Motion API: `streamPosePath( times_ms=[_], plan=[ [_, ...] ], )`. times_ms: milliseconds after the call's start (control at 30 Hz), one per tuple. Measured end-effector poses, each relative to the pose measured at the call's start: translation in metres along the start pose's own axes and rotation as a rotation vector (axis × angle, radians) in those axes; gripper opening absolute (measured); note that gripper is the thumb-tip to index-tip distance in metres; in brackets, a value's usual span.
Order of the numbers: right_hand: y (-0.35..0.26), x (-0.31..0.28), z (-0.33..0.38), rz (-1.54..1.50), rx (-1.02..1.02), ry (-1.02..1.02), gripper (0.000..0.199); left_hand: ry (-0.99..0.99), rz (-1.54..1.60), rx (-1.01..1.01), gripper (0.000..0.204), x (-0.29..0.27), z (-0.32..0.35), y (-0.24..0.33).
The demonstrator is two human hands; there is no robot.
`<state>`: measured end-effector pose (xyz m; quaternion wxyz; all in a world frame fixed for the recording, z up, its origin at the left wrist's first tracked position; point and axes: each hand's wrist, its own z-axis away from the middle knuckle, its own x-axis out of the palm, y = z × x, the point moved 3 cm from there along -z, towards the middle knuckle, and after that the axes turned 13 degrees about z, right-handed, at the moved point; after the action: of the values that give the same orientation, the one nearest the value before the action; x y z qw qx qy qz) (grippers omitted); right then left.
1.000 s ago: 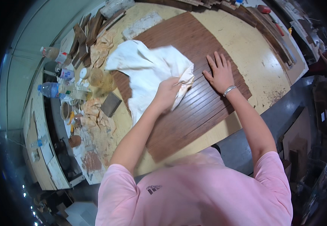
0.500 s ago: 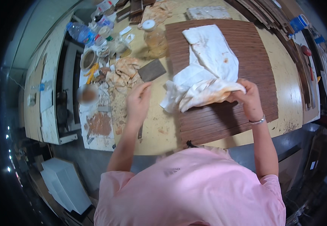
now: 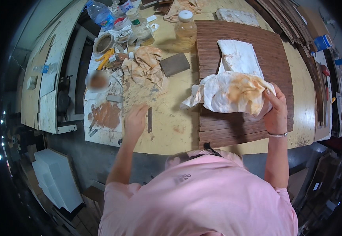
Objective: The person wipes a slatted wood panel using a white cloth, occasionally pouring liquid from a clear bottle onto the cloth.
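In my right hand (image 3: 277, 112), a white cloth (image 3: 238, 92) with orange-brown stains is pinched at its right edge. The rag is bunched, hanging over a brown slatted wood panel (image 3: 234, 133), and its far part spreads flat on the panel. My left hand (image 3: 136, 120) holds nothing; its fingers are stretched out above the yellowish tabletop, beside a small dark metal strip (image 3: 150, 119). Farther off, a grey-brown rectangular block (image 3: 175, 64) lies between a crumpled stained rag (image 3: 143, 65) and the panel.
A jar of yellowish liquid with a white lid (image 3: 185, 31) stands at the panel's far left corner. Left of it are bottles (image 3: 141, 29), a round bowl (image 3: 103, 43), yellow-handled tool (image 3: 106, 58) and brown-smeared board (image 3: 106, 116). Long wood strips (image 3: 285, 23) line the far right edge.
My right hand has lifted and turned the cloth, so its orange-stained side now faces up. My left hand has moved down toward the near left of the table. The view has shifted slightly.
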<state>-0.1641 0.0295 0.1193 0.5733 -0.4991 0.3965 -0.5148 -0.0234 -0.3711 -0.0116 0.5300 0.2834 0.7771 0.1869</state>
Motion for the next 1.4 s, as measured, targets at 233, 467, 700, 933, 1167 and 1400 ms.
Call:
streamPosePath(
  times_ms=[233, 467, 700, 933, 1167, 1400],
  plan=[
    [0.009, -0.012, 0.027, 0.027, 0.016, 0.035, 0.024, -0.091, -0.119, -0.156, 0.026, -0.024, -0.043, -0.002],
    [0.013, -0.022, 0.048, 0.013, 0.005, 0.063, 0.026, 0.041, -0.022, -0.401, 0.035, -0.054, -0.003, -0.019],
    [0.016, -0.001, 0.047, -0.008, 0.039, -0.021, 0.029, -0.023, 0.217, -0.511, 0.036, -0.033, 0.021, -0.026],
    [0.023, 0.005, 0.044, 0.015, 0.073, -0.109, 0.031, -0.011, 0.083, -0.507, 0.014, -0.037, 0.019, 0.005],
    [0.025, 0.011, 0.044, 0.051, 0.081, -0.115, 0.030, 0.036, 0.226, -0.418, 0.016, -0.034, 0.032, 0.007],
    [0.019, 0.015, 0.044, 0.038, 0.098, -0.186, 0.030, 0.242, -0.328, -0.516, 0.015, -0.100, 0.049, -0.057]
  ],
)
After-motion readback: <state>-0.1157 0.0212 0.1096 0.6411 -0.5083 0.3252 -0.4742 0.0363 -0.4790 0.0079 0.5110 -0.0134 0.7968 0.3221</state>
